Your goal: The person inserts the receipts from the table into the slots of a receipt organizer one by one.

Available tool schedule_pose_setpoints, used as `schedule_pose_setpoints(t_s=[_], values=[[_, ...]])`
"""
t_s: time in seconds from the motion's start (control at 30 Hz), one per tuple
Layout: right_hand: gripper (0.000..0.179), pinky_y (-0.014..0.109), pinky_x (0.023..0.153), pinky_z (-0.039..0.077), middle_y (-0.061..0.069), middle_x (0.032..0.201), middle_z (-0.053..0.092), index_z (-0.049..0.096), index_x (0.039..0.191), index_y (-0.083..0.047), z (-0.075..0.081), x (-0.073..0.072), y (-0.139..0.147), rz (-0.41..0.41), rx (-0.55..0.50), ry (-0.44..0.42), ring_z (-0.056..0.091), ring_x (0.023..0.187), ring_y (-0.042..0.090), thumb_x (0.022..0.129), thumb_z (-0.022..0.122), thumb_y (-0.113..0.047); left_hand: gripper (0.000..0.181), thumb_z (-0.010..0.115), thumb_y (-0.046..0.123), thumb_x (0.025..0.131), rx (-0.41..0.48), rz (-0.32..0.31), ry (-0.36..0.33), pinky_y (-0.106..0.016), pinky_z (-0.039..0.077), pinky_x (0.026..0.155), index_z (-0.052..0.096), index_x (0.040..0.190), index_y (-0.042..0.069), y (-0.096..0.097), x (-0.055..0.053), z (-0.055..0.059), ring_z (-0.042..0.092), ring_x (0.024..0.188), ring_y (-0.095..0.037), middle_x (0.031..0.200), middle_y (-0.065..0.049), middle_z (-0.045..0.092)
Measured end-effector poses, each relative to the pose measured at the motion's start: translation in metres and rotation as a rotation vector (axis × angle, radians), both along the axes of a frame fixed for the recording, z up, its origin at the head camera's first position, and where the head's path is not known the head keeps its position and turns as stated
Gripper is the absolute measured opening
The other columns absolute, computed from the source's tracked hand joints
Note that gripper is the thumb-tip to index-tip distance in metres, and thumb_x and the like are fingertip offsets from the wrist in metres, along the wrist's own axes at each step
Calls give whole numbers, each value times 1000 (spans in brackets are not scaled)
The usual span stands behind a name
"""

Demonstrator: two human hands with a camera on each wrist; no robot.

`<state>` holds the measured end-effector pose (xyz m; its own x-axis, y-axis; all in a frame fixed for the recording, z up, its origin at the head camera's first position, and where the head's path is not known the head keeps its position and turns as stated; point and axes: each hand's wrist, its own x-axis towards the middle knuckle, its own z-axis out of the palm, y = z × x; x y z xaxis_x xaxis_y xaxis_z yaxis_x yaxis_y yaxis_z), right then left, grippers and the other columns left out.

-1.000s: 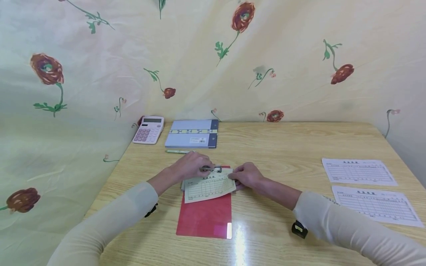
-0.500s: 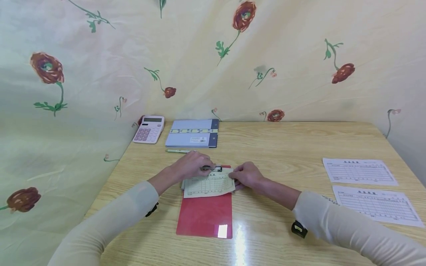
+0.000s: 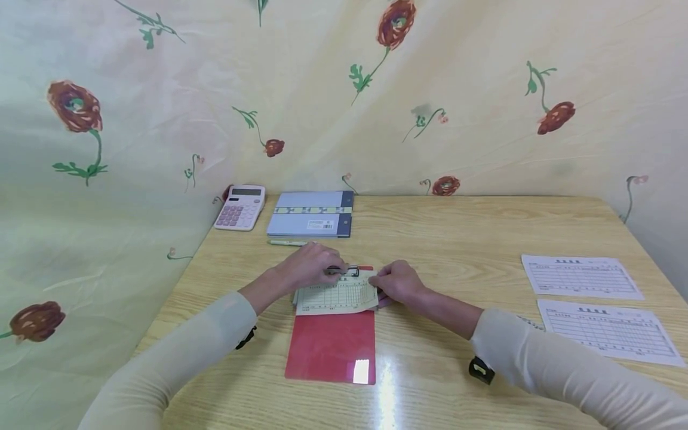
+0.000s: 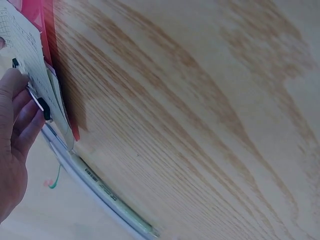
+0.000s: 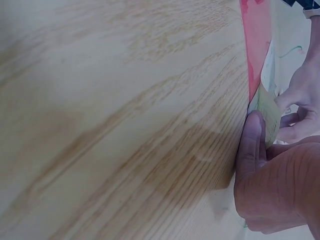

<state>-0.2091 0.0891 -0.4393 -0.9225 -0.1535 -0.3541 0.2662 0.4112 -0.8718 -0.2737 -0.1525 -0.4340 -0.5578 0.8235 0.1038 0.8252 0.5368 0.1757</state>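
Observation:
A red clipboard (image 3: 330,349) lies on the table with printed paper forms (image 3: 335,300) over its upper half. At its top edge my left hand (image 3: 314,264) grips the clip (image 3: 353,272), whose wire-like frame shows right of the fingers. In the left wrist view, the left hand's (image 4: 17,132) thumb and fingers squeeze the clip, with its black ends (image 4: 44,108) visible. My right hand (image 3: 400,283) pinches the forms at their right edge. The right wrist view has the right thumb along the paper's (image 5: 268,112) side; the other right fingers are partly hidden.
Two printed sheets (image 3: 580,278) lie at the table's right. Behind the clipboard are a pale green pen (image 3: 285,242), a blue notebook (image 3: 306,216) and a pink calculator (image 3: 240,208). A floral cloth (image 3: 484,119) hangs along the back and left sides.
The top form's lower edge has shifted away from me and straightened over the clipboard, so more red shows below. Both hands keep nearly the same places and holds.

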Motion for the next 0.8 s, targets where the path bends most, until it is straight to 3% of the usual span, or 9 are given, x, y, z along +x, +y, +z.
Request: schedule_pose_setpoints(t_s=[0.33,0.8], values=[[19,30,61,61,16,84,75,70,108,11,-1,-1,-2,-15,3,-3,69,61,15,104,64,-7,22,79,10,92,2,-16,-7,-18,43,59,84,113,11,0,-2,1,54,67,-3,102,0,81],[21,30,60,61,15,84,74,69,110,12,1,0,-3,-17,2,-1,67,60,15,104,64,-7,21,78,12,93,-9,-4,-23,-18,44,62,84,114,12,0,-1,2,55,70,-4,101,0,81]])
